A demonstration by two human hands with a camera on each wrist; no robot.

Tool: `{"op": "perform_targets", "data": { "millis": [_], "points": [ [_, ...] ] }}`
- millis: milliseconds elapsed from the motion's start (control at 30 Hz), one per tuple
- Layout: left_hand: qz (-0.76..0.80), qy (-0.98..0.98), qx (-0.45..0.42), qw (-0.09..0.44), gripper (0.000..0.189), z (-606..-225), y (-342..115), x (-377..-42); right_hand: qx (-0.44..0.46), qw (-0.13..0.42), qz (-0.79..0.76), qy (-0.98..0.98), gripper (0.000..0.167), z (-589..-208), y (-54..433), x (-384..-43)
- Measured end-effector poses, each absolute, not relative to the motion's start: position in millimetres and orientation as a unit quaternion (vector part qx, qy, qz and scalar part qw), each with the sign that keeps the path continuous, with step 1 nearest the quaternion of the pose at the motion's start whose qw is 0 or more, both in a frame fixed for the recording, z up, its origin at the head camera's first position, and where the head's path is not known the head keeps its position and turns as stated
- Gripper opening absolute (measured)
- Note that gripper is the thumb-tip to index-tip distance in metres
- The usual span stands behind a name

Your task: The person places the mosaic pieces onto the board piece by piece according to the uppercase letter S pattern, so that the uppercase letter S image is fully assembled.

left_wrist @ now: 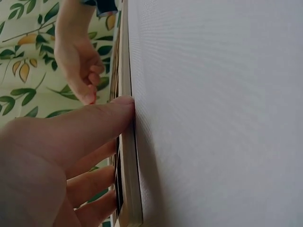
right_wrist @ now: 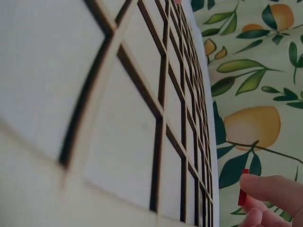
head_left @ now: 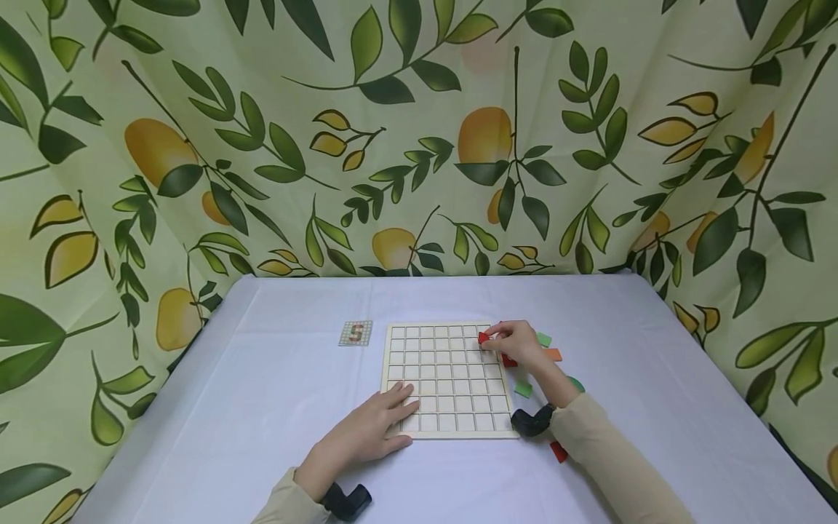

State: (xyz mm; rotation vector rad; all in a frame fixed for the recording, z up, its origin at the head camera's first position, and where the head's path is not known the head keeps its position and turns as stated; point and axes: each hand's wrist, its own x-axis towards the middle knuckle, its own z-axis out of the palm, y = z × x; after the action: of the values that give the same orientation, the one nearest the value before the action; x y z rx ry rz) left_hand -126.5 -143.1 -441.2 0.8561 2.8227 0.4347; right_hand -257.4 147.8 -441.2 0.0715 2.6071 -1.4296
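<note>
A wooden grid board [head_left: 445, 387] with square cells lies flat on the table. My right hand [head_left: 517, 343] pinches a small red piece [head_left: 483, 338] over the board's far right corner; the right wrist view shows this thin red piece [right_wrist: 243, 187] between thumb and fingers. My left hand [head_left: 369, 426] rests on the board's near left corner, its fingers spread over the cells. In the left wrist view the left thumb [left_wrist: 94, 124] lies against the board's edge [left_wrist: 127, 142]. Close by the right hand lies another red piece [head_left: 509, 361] at the board's right edge.
Right of the board lie green pieces [head_left: 523, 389], an orange piece [head_left: 553, 354] and a red piece [head_left: 559, 452], partly behind the right forearm. A small card [head_left: 356, 333] with a coloured figure on a grid lies left of the board. A leaf-patterned curtain [head_left: 419, 167] hangs behind the table.
</note>
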Motion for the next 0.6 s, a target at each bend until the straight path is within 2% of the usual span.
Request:
{"op": "perform_targets", "data": {
  "millis": [600],
  "points": [
    [0.166,0.944,0.274,0.081,0.056,-445,-142,-124,-0.012,0.100,-0.506,0.856,0.027,-449,125,-262]
  ]
}}
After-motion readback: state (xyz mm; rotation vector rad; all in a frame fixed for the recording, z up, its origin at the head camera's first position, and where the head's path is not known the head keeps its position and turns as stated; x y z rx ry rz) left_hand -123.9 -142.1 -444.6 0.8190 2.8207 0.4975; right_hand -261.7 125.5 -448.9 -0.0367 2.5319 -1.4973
